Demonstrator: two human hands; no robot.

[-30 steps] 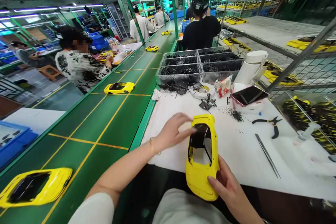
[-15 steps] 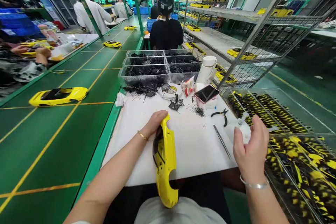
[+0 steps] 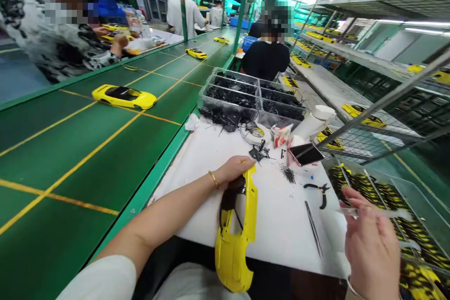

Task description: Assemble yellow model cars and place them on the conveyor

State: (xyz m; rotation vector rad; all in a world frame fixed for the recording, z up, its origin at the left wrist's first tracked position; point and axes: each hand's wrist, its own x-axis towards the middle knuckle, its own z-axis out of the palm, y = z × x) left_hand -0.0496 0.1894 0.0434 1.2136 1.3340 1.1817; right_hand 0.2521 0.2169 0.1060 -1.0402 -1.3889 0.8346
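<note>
My left hand (image 3: 237, 168) grips the far end of a yellow toy car body (image 3: 237, 243), thumb on top. The body points toward me, its near end past the table's front edge, with dark glazing at the far side. At the right, my right hand (image 3: 372, 239) is closed around a thin translucent dropper-like tool (image 3: 351, 211); its exact kind is unclear, and fingers hide part of it. Steel tweezers (image 3: 314, 229) and black-handled nippers (image 3: 319, 190) lie between the hands on the white worktop (image 3: 277, 220).
A divided clear bin (image 3: 228, 105) holds black parts at the back. Near it are a phone (image 3: 305, 153), a white flask (image 3: 314, 122) and tiny black bits (image 3: 288, 173). A green conveyor (image 3: 87, 150) carries car bodies at left. Racks and trays of yellow-black parts (image 3: 372, 187) flank the right.
My right hand has gone from open beside a white bottle to closed around the thin translucent tool. The view has turned right; my left hand still holds the car body, now tilted to show more of its top.
</note>
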